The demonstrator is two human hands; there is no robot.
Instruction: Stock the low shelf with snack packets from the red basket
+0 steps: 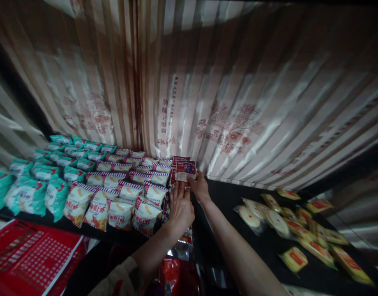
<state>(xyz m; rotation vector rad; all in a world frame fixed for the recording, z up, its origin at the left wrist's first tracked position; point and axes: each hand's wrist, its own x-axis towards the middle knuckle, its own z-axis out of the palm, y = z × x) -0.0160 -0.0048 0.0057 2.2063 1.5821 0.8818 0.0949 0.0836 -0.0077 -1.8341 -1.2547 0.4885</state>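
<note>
My right hand (199, 187) grips a red packet (185, 170) at the shelf's (226, 197) far edge; left hand (180, 205) open, resting beside white snack bags (146, 213).

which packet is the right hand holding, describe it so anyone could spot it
Start at the black shelf below the striped curtain. At the right end of the white snack bag rows, the right hand holds up a dark red packet; its neighbours are white or teal.
</note>
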